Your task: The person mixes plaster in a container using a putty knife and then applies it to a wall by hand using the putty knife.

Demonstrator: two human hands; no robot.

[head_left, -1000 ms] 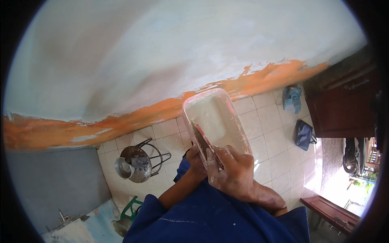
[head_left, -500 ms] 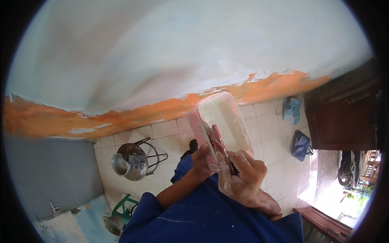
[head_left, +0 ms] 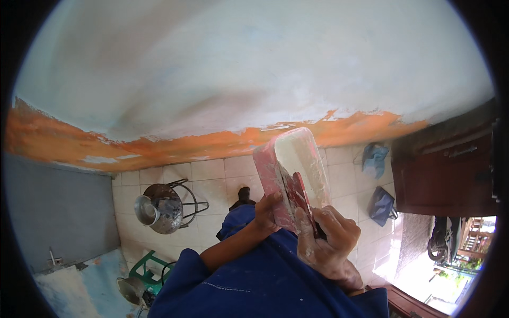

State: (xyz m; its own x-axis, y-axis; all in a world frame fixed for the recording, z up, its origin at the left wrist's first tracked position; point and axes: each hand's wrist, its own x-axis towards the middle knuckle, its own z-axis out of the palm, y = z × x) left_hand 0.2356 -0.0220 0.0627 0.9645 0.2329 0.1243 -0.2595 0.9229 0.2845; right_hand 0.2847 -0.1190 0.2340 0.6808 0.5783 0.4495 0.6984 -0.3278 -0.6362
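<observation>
My left hand (head_left: 266,213) grips the near left side of a pink rectangular tub (head_left: 268,177), with its thumb along the wall. Pale putty coats the inside of the tub, which is tilted with its opening to the right. In my right hand (head_left: 333,238) is a red-handled putty trowel (head_left: 300,195), held against the tub's left rim. Putty clings to the blade's edge and smears my right fingers. Part of the trowel's grip is hidden by those fingers. Beyond the tub rises a wall (head_left: 275,63), whitish above with a bare orange band along its bottom.
A round stool (head_left: 168,222) with a metal pot (head_left: 146,210) stands on the tiled floor at left. Nearer are a green plastic chair (head_left: 146,267) and another metal vessel (head_left: 130,290). At right lie a blue plastic bag (head_left: 374,160) and a dark blue bag (head_left: 382,205), by a brown cabinet (head_left: 442,175).
The tub, trowel and both hands have shifted slightly right and down in view. The surroundings have moved a little left and mostly downward. Both hands keep their grips.
</observation>
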